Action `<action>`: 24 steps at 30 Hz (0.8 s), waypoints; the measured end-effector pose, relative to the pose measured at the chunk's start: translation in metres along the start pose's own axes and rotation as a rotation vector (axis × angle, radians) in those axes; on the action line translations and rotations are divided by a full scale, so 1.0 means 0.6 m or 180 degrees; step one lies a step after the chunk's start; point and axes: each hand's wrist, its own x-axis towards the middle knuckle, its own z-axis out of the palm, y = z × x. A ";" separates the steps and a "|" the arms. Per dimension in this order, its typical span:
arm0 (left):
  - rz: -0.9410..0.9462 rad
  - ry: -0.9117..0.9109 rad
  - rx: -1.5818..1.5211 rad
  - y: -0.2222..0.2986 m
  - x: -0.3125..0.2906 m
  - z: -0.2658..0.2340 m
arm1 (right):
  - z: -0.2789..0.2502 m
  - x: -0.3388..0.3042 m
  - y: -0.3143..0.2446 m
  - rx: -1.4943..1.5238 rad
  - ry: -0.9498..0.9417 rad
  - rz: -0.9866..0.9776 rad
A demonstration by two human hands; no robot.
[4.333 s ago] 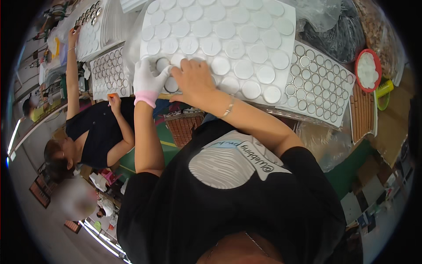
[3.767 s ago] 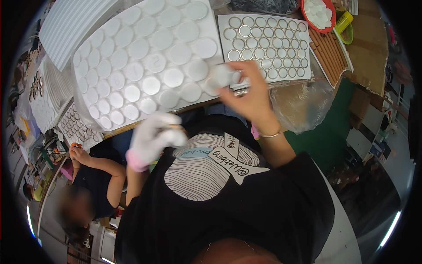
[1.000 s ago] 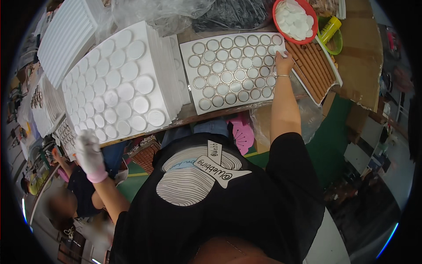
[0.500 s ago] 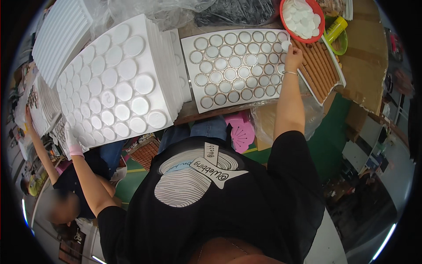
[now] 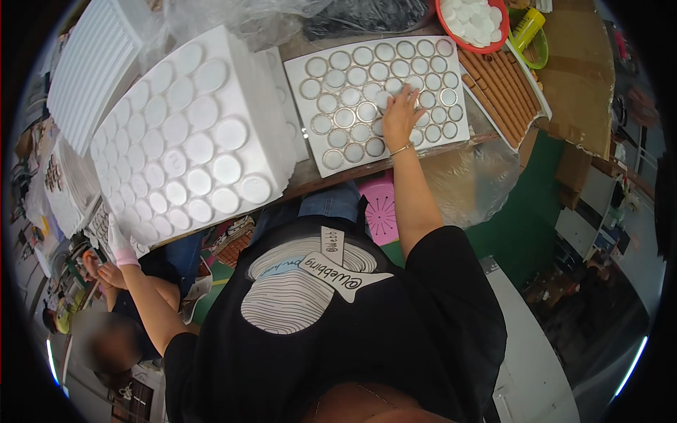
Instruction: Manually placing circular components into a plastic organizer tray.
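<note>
My right hand (image 5: 402,116), bare with a bracelet at the wrist, is over a white sheet (image 5: 317,161) set with rows of clear-rimmed round cases. Its fingers are spread over the white discs (image 5: 367,111) lying in the cases, and they hide a few of them. At the lower left corner of a tall stack of white trays with round hollows (image 5: 176,127), my left hand (image 5: 121,236) rests in a white glove with a pink cuff. Its fingers look stretched out along the stack's edge, partly blending into the white.
A red bowl of white discs (image 5: 474,21) stands beyond the sheet's far right corner. Brown tubes (image 5: 504,88) lie beside the sheet, with a yellow bottle (image 5: 527,28) behind. White ridged trays (image 5: 95,63) and clear plastic (image 5: 240,17) are at the back. A co-worker sits at left.
My right hand has moved left from the sheet's right edge to its middle, and its pinch on a white disc has opened. My gloved left hand stays at the stack's corner.
</note>
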 end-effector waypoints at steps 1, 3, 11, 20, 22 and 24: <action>0.0172 -0.0432 -0.0399 -0.030 0.035 -0.025 | -0.013 0.001 -0.005 -0.0055 0.0061 0.0126; 0.0961 -0.0476 -0.0578 -0.107 0.140 -0.131 | -0.024 -0.004 -0.039 0.0867 0.0277 0.0235; 0.0903 -0.0400 -0.0402 0.019 -0.011 -0.017 | -0.231 -0.101 -0.393 0.3485 -0.1556 -0.0423; 0.1173 -0.1306 -0.0647 0.007 0.025 0.006 | -0.226 -0.143 -0.469 0.2733 -0.0757 -0.0851; 0.1074 -0.1405 -0.0600 -0.003 0.036 0.006 | -0.221 -0.134 -0.470 0.3423 -0.0953 -0.0212; 0.1153 -0.1244 -0.0570 0.013 0.027 0.013 | -0.219 -0.120 -0.459 0.3215 -0.1062 -0.0239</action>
